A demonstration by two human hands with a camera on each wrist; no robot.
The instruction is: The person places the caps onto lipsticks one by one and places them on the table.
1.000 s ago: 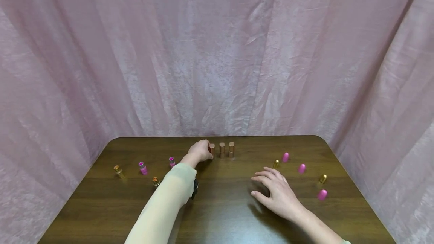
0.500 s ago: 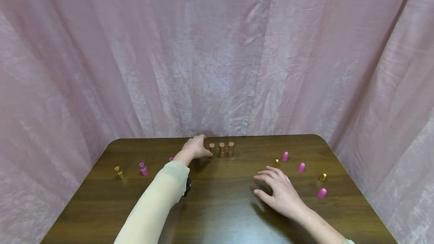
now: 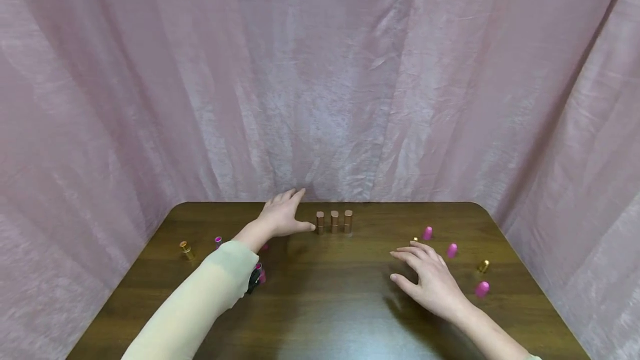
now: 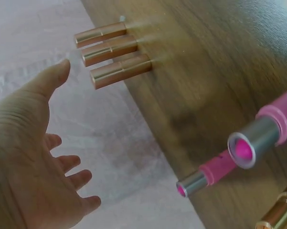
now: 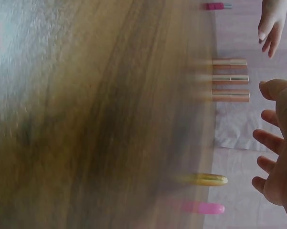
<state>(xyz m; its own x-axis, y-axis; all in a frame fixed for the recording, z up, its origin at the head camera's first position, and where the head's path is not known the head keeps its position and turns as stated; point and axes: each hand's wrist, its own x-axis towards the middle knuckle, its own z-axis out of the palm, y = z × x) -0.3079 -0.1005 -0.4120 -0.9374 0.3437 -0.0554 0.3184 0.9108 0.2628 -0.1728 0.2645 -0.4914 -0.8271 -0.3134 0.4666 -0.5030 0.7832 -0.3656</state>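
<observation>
Three rose-gold lipstick tubes (image 3: 334, 222) stand upright in a row near the table's back edge. My left hand (image 3: 280, 215) is beside the leftmost lipstick, fingers spread and thumb pointing at it. In the left wrist view a gap shows between the thumb (image 4: 62, 71) and the tubes, and the palm holds nothing. My right hand (image 3: 430, 276) hovers over the table at right with relaxed fingers, also holding nothing. It partly hides a small gold bullet-shaped piece (image 3: 415, 239).
Left of the row stand pink tubes with silver collars (image 4: 258, 138) and gold tubes (image 3: 186, 250); my left arm hides some. Several rounded pink pieces (image 3: 452, 250) and another gold piece (image 3: 483, 266) stand at right. A pink curtain (image 3: 320, 82) hangs behind the table (image 3: 325, 315).
My left hand has let go of the leftmost rose-gold lipstick, spread its fingers and drawn back to the left. The right hand keeps its pose, and the head view has shifted slightly.
</observation>
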